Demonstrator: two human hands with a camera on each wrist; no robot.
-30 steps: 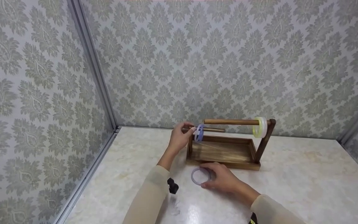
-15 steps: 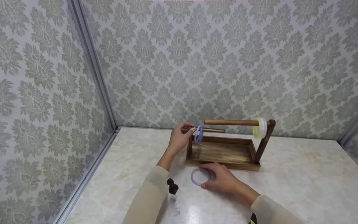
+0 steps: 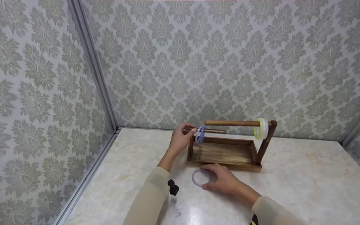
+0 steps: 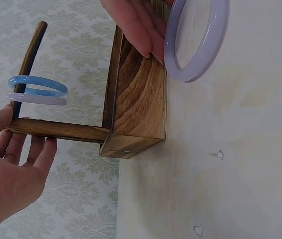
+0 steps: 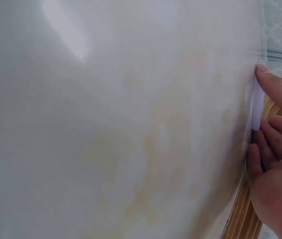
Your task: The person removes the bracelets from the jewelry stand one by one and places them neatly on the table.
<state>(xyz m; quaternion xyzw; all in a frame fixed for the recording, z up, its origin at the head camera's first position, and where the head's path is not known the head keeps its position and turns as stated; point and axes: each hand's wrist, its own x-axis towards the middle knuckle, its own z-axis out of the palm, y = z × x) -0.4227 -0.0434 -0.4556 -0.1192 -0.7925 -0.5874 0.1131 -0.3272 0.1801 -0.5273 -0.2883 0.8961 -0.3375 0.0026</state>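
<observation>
A wooden bangle stand (image 3: 242, 166) with a tray base stands on the table. My left hand (image 3: 179, 137) grips the top of its left post, thumb and fingers on opposite sides in the left wrist view. Beside those fingers, a blue bangle (image 4: 36, 79) and a pale lavender bangle (image 4: 44, 100) hang on the lower rod. My right hand (image 3: 223, 180) holds another lavender bangle (image 4: 203, 59) by its edge, between thumb and fingers, just in front of the tray. That bangle shows nearly edge-on in the right wrist view.
On the upper rod (image 3: 230, 123), a yellow bangle (image 3: 256, 132) and a white bangle (image 3: 265, 129) hang against the right post (image 3: 266, 145). Patterned walls (image 3: 180, 62) stand behind and left of the marbled table (image 3: 308, 178).
</observation>
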